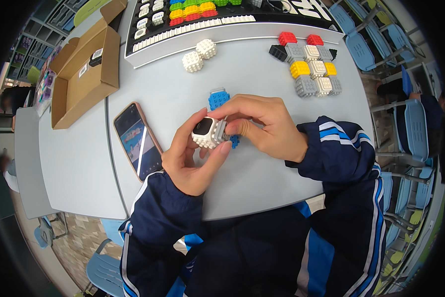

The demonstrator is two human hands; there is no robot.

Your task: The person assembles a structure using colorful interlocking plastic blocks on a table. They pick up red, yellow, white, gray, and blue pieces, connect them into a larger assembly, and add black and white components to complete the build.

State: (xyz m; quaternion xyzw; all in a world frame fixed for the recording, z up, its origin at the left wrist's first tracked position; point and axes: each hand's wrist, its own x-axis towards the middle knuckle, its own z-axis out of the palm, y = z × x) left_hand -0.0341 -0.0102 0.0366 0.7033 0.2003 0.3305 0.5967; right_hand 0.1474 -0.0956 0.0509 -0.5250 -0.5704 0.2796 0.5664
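Above the near part of the table my left hand (pixel 189 161) is closed round a white studded cube block (pixel 208 140) with a black panel on its face. My right hand (pixel 263 123) pinches at a flat grey piece (pixel 221 130) against the cube's right side. Part of a blue toothed piece (pixel 235 142) shows below the right fingers; whether it is joined to the cube is hidden. Just beyond the hands lies a blue studded block (pixel 218 99) with a grey edge, partly covered by the right hand.
A phone (pixel 138 142) with a lit screen lies left of my hands. Two white blocks (pixel 199 55) sit ahead, before a large parts tray (pixel 232 29). An assembly of grey, white, yellow, red and black blocks (pixel 312 69) rests at right. An open cardboard box (pixel 94 81) stands far left.
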